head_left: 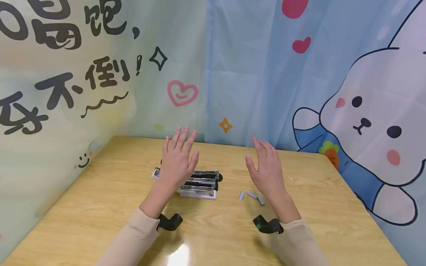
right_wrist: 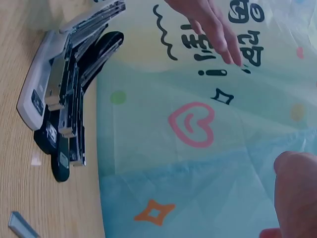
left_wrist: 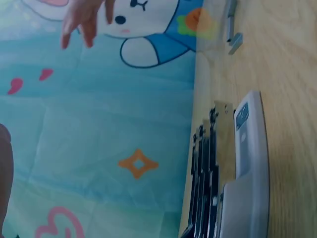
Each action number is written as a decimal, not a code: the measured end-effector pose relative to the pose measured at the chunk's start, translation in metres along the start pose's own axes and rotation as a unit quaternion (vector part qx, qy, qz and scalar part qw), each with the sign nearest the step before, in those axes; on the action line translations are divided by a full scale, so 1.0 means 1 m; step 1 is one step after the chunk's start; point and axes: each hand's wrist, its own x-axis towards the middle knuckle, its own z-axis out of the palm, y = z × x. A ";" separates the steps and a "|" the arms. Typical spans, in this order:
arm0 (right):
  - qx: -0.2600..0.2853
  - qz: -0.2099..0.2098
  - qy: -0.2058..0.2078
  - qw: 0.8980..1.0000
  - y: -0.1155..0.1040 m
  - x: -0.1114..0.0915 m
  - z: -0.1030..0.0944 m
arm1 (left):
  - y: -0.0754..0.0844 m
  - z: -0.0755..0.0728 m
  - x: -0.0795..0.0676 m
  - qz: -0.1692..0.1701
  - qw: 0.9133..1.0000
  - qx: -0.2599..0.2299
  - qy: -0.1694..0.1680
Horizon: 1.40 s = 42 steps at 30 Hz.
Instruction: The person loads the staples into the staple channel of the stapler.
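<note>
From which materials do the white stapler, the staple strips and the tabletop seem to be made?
The white stapler: probably smooth plastic outside, evenly coloured and opaque.
The staple strips: likely metal, by their grey colour and faint sheen.
The tabletop: wood or wood-look laminate, glossy; it shows grain and a bright reflection, but which one stays open.

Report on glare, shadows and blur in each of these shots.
Head: a bright glare patch on the table near the bottom edge, soft shadows around it; left wrist: dim and bluish, turned sideways, the staplers slightly soft; right wrist: also sideways and cool-toned, the right hand cropped by the edge and looking smooth, lacking fine detail.
</note>
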 end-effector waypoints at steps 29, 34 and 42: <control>0.003 0.059 -0.180 0.982 0.024 -0.004 -0.006 | -0.124 -0.015 -0.010 -0.044 0.938 -0.344 0.024; -0.018 0.058 -0.244 0.968 0.034 -0.006 -0.006 | -0.134 -0.006 -0.020 -0.099 0.932 -0.339 -0.076; -0.026 0.035 -0.307 0.951 0.045 -0.009 -0.006 | -0.140 0.003 -0.026 -0.144 0.914 -0.337 -0.175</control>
